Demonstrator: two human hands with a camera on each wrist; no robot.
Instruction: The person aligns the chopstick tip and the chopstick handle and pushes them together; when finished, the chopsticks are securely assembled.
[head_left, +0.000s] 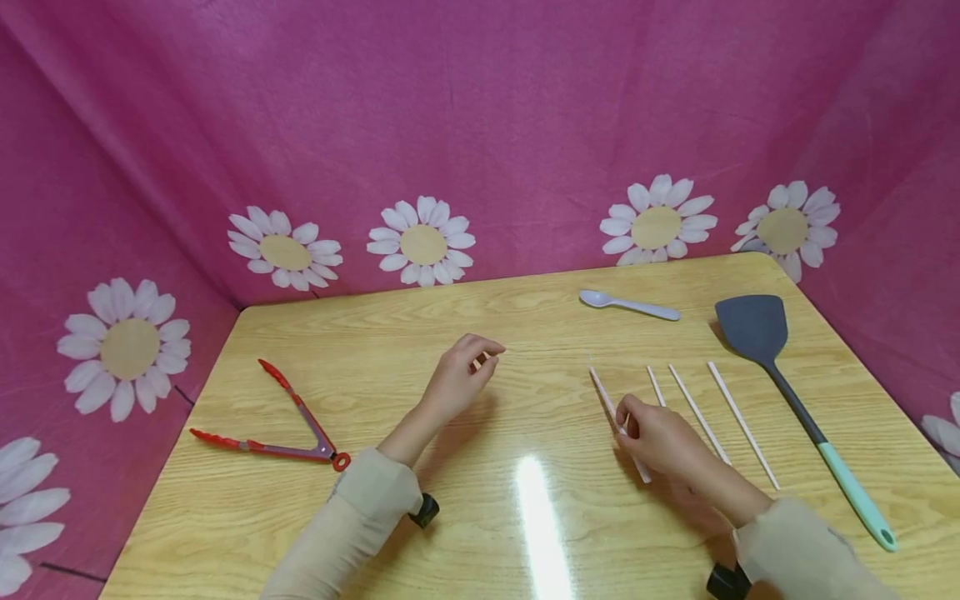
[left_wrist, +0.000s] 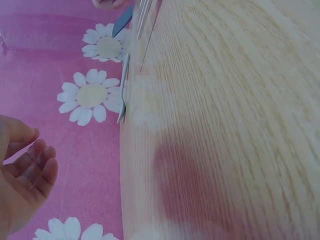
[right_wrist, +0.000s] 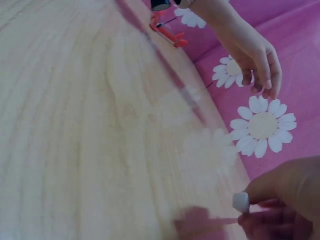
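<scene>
In the head view my right hand (head_left: 667, 437) pinches a thin white chopstick (head_left: 604, 395) between thumb and fingers, over the right half of the table. The right wrist view shows the blunt white end of the chopstick (right_wrist: 241, 202) at the fingertips. Three more chopsticks lie to the right: a partly hidden chopstick (head_left: 654, 382), a middle chopstick (head_left: 697, 410) and an outer chopstick (head_left: 741, 422). My left hand (head_left: 457, 379) hovers above the table's middle, fingers loosely bent, holding nothing. The left wrist view also shows that left hand (left_wrist: 25, 175) bare.
Red-tipped tongs (head_left: 322, 450) lie spread on the left of the wooden table (head_left: 300, 533). A pale lilac spoon (head_left: 630, 305) lies near the back edge. At the right is a turner (head_left: 795, 400) with a dark head and mint handle. Pink flowered cloth (head_left: 510, 125) surrounds the table.
</scene>
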